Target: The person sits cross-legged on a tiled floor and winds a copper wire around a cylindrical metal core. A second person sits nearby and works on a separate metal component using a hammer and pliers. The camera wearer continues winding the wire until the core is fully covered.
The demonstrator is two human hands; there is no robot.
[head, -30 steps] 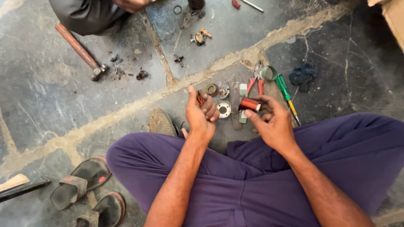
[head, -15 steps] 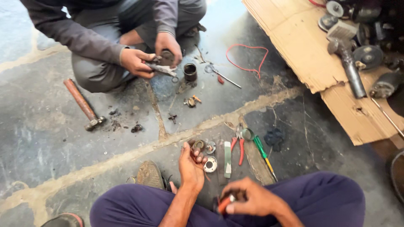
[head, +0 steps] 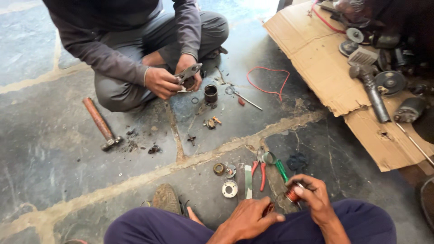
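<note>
Copper-wound motor armature now sits pinched in the right hand above the lap, lower than a second ago; the left hand has left it, closed on something small. Red-handled pliers lie nearby.

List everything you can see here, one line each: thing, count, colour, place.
hammer: one, rusty brown handle, floor at left
pliers: one, red handles, floor ahead of the wearer
screwdriver: one, green, beside the pliers
metal ring part: one, silver, floor near the knees
red wire: one, floor by the cardboard
cardboard sheet: one, brown, at right
angle grinder: one, grey, on the cardboard
other person's hands: two, holding a metal part
wound armature: one, copper-red, in the right hand
left hand: over the lap
right hand: gripping the armature
</note>
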